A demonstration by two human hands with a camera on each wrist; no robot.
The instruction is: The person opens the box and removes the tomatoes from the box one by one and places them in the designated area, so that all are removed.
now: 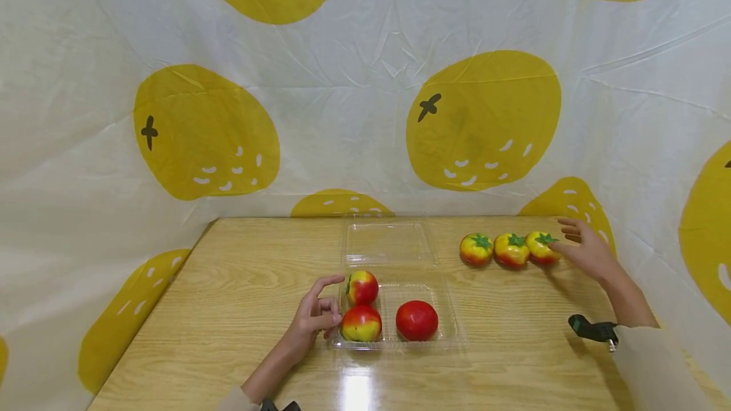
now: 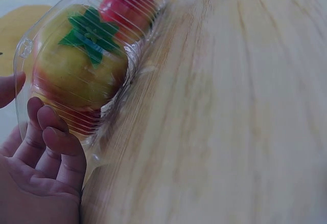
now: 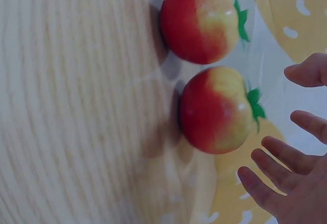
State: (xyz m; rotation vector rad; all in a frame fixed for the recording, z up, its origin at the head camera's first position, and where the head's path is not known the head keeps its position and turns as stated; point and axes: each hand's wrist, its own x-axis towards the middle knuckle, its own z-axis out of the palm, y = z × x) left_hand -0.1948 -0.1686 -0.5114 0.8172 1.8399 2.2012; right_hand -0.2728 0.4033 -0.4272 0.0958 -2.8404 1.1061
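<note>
My left hand (image 1: 311,317) rests by the left side of a clear plastic clamshell box (image 1: 451,309), fingertips right at its rim. In the box's left part lie two red-and-yellow toy tomatoes (image 1: 362,323), one behind the other. A red one (image 1: 417,320) sits in its right part. The left wrist view shows a green star-shaped leaf on the tomato (image 2: 76,81) nearest that hand. My right hand (image 1: 588,249) reaches over the right end of a row of three tomatoes, fingers spread. Its fingertips are beside the rightmost tomato (image 3: 217,111), with nothing held.
The box's lid (image 1: 388,243) lies folded back behind it. The other two tomatoes of the row, the left one (image 1: 476,250) and the middle one (image 1: 511,251), stand toward the back right of the wooden table (image 1: 228,309). A fruit-print cloth (image 1: 342,132) hangs behind.
</note>
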